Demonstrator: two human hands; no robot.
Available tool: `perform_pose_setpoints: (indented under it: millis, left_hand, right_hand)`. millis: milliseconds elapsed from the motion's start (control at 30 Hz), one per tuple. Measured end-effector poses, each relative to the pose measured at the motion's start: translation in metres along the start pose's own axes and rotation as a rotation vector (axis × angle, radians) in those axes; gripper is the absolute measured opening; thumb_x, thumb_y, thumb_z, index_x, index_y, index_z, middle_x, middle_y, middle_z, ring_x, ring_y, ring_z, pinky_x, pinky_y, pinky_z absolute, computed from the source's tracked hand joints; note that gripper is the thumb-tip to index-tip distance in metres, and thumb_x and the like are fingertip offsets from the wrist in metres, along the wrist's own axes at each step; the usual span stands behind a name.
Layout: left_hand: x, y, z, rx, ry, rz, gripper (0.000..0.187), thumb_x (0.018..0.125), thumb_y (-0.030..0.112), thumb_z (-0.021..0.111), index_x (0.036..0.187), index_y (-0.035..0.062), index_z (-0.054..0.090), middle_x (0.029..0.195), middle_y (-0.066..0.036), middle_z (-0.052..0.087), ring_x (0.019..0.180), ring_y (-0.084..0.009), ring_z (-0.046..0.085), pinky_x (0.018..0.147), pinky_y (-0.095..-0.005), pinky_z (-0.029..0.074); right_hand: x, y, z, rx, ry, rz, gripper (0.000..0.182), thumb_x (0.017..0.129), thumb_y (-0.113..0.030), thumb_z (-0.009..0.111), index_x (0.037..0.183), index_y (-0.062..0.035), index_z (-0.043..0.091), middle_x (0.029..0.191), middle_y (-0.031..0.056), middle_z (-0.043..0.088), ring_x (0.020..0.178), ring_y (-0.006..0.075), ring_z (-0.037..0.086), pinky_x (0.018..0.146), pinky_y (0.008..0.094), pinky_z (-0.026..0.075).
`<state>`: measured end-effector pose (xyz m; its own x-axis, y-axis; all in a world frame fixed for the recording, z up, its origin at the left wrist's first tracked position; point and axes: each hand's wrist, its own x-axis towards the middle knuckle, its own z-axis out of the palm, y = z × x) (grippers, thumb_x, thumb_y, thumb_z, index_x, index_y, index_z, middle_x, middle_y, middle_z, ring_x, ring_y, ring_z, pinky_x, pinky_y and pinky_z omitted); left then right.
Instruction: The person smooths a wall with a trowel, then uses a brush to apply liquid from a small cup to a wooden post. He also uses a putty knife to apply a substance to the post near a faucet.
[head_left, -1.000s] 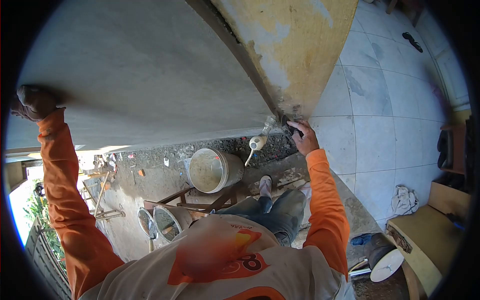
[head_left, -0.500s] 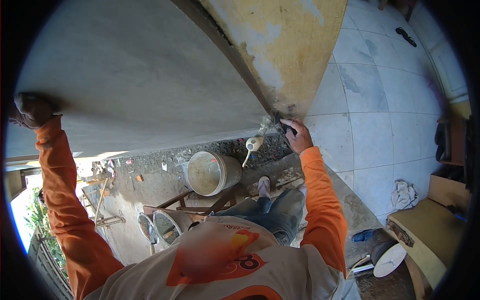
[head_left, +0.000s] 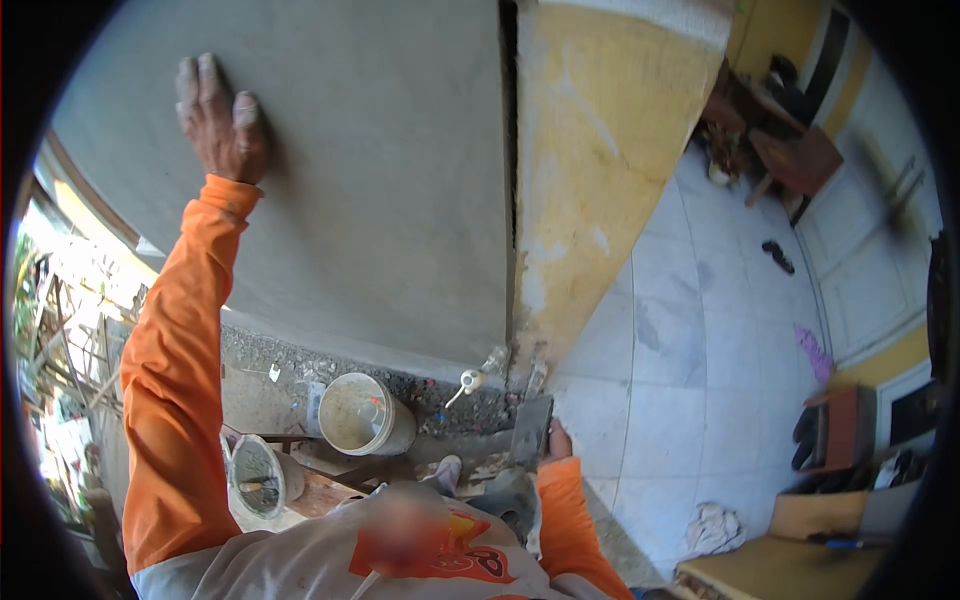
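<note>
My left hand (head_left: 222, 130) lies with its fingers stretched out against the smooth grey plastered wall (head_left: 380, 180). Low beside the foot of the yellow pillar (head_left: 590, 150), my right hand (head_left: 558, 440) is closed on a plastering trowel (head_left: 532, 432), its dark flat blade turned up. Most of the fingers on that hand are hidden behind the tool. A dark vertical gap (head_left: 509, 130) separates the grey wall from the pillar. Near the wall's base is a cream tap-like fitting (head_left: 470, 381).
A large pale bucket (head_left: 368, 415) stands below the wall, with a smaller bucket (head_left: 262, 478) holding grey material near wooden pieces (head_left: 325, 492). White floor tiles (head_left: 665, 400) stretch to the right. A crumpled cloth (head_left: 714, 530) lies by a yellow bench (head_left: 780, 580).
My left hand has gone from curled at the far left to flat and higher on the wall. My right hand has dropped from the wall corner, and the view has shifted upward.
</note>
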<state>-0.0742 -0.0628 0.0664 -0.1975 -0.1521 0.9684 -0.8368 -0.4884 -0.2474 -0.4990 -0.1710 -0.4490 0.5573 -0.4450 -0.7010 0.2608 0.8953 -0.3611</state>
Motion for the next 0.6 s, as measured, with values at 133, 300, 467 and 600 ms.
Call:
perform_pose_setpoints:
  millis: [133,300,467,600]
  left_hand:
    - [-0.011,0.056,-0.064,-0.052,-0.247,-0.307,0.049,0.091,0.029,0.045,0.133,0.0044,0.038,0.138,-0.020,0.036,0.128,-0.0354,0.033,0.105,-0.0467,0.023]
    - [-0.126,0.223,-0.184,-0.627,-0.805,-0.924,0.047,0.088,0.019,0.053,0.129,-0.0016,0.041,0.121,-0.021,0.052,0.112,-0.0308,0.052,0.097,-0.0379,0.039]
    - [-0.234,0.326,-0.268,-1.679,-1.034,-2.558,0.057,0.090,0.050,0.042,0.122,0.0034,0.047,0.113,-0.014,0.059,0.098,-0.0265,0.059,0.082,-0.0425,0.048]
    - [-0.176,0.333,-0.292,-2.004,-0.564,-2.572,0.053,0.087,0.046,0.051,0.121,0.0062,0.048,0.109,-0.014,0.060,0.096,-0.0258,0.060,0.082,-0.0467,0.050]
  right_hand:
    - [-0.049,-0.031,0.021,-0.101,-0.153,0.170,0.036,0.095,-0.024,0.033,0.116,-0.0036,0.053,0.110,0.0101,0.060,0.100,0.0245,0.057,0.088,0.0387,0.046]
    - [-0.107,-0.070,0.057,-0.229,-0.540,0.078,0.034,0.092,-0.016,0.036,0.120,-0.0027,0.049,0.114,0.0102,0.057,0.104,0.0234,0.056,0.091,0.0368,0.045]
    - [-0.155,-0.081,0.107,-0.246,-0.801,0.155,0.040,0.089,-0.008,0.040,0.129,-0.0040,0.040,0.123,0.0091,0.051,0.112,0.0225,0.051,0.096,0.0380,0.040]
    - [-0.175,-0.056,0.139,-0.242,-0.967,0.224,0.044,0.089,-0.005,0.040,0.133,-0.0071,0.034,0.126,0.0088,0.047,0.115,0.0221,0.048,0.098,0.0373,0.038]
